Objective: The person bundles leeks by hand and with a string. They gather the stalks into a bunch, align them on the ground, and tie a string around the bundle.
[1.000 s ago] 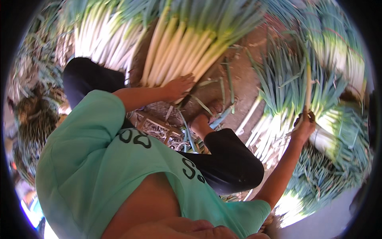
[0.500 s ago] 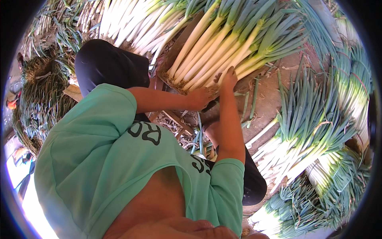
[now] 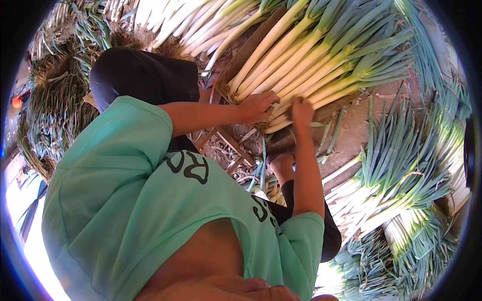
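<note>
Long, thick green onions (image 3: 296, 67) lie side by side in front of me, white stalks toward me and green leaves fanning to the far right. They rest on a brown board or tray (image 3: 249, 44), whose left edge shows. My left hand (image 3: 258, 107) lies at the root ends, its fingers curled over the nearest stalks. Just right of it, my right hand (image 3: 302, 114) is closed against the lower stalks of the same row, fingertips together and a little blurred. Both hands touch the onions; the undersides of the fingers are hidden.
More green onions (image 3: 201, 25) lie beyond my left knee. Bundled onions (image 3: 401, 160) are piled at the right, some tied. A dark heap of onions (image 3: 55, 115) stands at the far left. A wooden frame (image 3: 233, 145) and peeled scraps (image 3: 223, 158) lie between my legs.
My left hand has moved up and right onto the stalks. My right hand has shifted slightly right and down along the row. The whole view has swung a little, moving the onions right.
</note>
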Demonstrator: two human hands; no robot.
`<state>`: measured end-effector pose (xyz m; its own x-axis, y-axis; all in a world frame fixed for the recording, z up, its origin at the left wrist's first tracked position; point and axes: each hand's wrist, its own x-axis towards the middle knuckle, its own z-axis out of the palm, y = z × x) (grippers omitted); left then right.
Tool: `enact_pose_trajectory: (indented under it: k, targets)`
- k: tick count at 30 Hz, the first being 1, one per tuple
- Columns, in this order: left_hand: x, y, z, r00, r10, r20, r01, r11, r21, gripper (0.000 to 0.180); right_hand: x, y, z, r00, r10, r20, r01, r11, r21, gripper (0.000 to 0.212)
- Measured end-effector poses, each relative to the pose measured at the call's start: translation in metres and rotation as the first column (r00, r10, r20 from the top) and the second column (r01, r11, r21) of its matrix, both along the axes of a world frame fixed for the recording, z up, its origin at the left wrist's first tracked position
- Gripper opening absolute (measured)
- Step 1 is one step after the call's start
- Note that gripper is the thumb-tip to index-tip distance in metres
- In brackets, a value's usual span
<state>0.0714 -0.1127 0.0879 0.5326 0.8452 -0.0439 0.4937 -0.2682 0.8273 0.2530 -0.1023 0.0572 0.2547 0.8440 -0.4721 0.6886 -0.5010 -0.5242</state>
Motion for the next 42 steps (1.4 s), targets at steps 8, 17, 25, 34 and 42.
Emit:
enact_pose_trajectory:
  k: [8, 17, 25, 34, 42]
  targets:
    - [0.029, 0.009, -0.033, 0.94, -0.213, -0.265, 0.249, 0.962, 0.113, 0.02, 0.042, 0.092, -0.034, 0.968, -0.233, -0.09, 0.243, 0.963, 0.12, 0.033]
    - [0.05, 0.011, -0.011, 0.874, -0.236, -0.424, 0.285, 0.957, 0.054, 0.049, 0.095, 0.071, 0.026, 0.864, -0.194, -0.464, 0.22, 0.975, 0.001, 0.029]
    - [0.052, 0.012, -0.021, 0.909, -0.265, -0.322, 0.304, 0.95, 0.074, 0.048, 0.432, -0.188, 0.046, 0.702, -0.392, 0.594, 0.238, 0.916, 0.323, 0.051]
    - [0.053, 0.009, -0.016, 0.874, -0.25, -0.418, 0.294, 0.955, 0.045, 0.048, 0.419, -0.261, 0.069, 0.36, -0.178, 0.916, 0.377, 0.926, 0.032, 0.049]
    - [0.055, 0.01, -0.013, 0.887, -0.26, -0.382, 0.313, 0.946, 0.083, 0.048, 0.42, -0.241, 0.074, 0.606, -0.357, 0.711, 0.426, 0.9, 0.089, 0.047]
